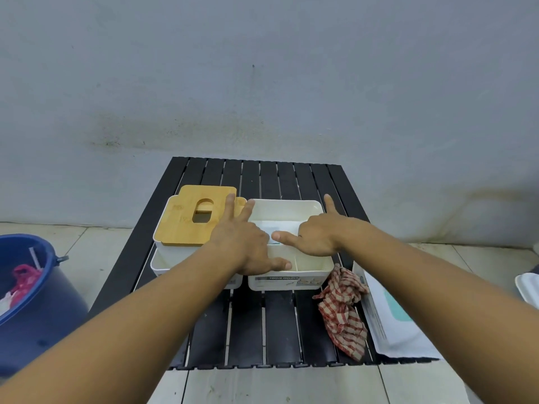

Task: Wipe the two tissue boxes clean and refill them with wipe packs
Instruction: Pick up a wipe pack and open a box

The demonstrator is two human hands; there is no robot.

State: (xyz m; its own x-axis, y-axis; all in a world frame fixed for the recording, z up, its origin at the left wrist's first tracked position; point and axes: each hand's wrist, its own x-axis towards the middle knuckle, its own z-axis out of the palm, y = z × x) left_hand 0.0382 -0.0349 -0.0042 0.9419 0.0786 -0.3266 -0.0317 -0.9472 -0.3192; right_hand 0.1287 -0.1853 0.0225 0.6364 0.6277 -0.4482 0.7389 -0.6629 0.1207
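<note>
Wipe pack [272, 228] inside open tissue box [287, 209], bamboo-lidded box [175, 251] just beside

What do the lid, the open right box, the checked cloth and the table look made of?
Lid: light wood, probably bamboo, matte; tan with faint grain.
Open box: white plastic, smooth, slightly glossy; thin moulded walls, rounded corners.
Checked cloth: woven fabric, maybe cotton; soft crumpled folds.
Table: black slats, metal or plastic, unclear; dull sheen.
</note>
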